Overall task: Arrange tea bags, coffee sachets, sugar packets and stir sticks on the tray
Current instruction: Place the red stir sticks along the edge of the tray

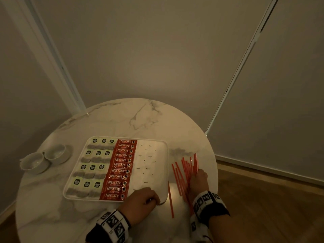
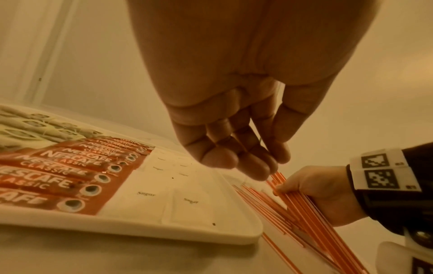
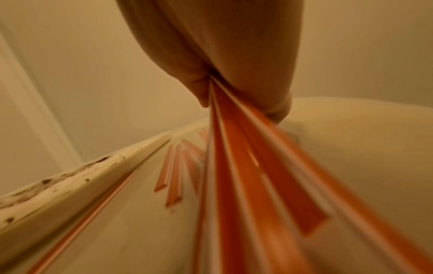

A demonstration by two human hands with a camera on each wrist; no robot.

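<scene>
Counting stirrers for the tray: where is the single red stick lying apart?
In the head view, the lone thin red stir stick lies on the marble table, between the white tray's right edge and the right hand.

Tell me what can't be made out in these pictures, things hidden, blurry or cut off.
- Head view: the left hand covers the near sugar packets and the tray corner.
- Head view: the right hand hides its fingers' hold on the stir sticks.
- Right wrist view: the sticks blur, so no count.
- Left wrist view: tea bags cut off at the left edge.
- Tea bag labels too small to read.
</scene>
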